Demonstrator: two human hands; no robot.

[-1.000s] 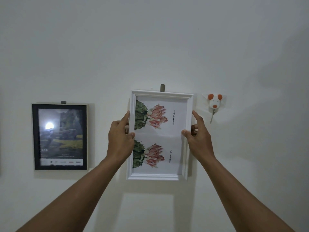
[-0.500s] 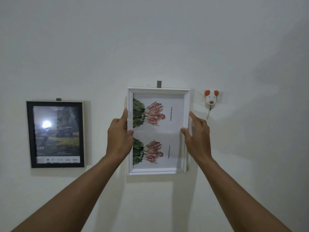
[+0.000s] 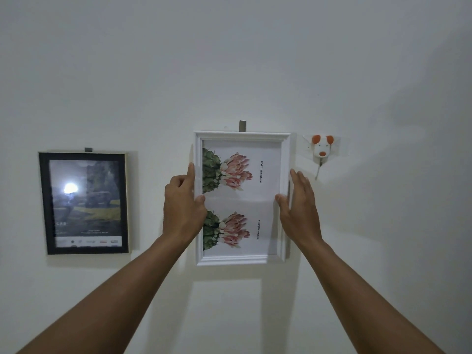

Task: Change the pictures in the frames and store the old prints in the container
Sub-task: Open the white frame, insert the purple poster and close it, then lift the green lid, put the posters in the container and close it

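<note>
White frame (image 3: pixel 242 135) looks smooth with a slight sheen, painted wood or plastic, can't tell which. The print (image 3: pixel 265 200) in it is plain matt paper. Black frame (image 3: pixel 43 200) has a glossy front with a glare spot. Wall (image 3: pixel 229 60) is flat matt paint. Dog hook (image 3: pixel 322 146) looks like smooth plastic.

Black frame's caption (image 3: pixel 88 241) blurred, illegible.

Plain white wall (image 3: pixel 229 60), dimly lit, shadowed toward its right edge; a small animal-faced hook (image 3: pixel 322 146), perhaps a dog.
</note>
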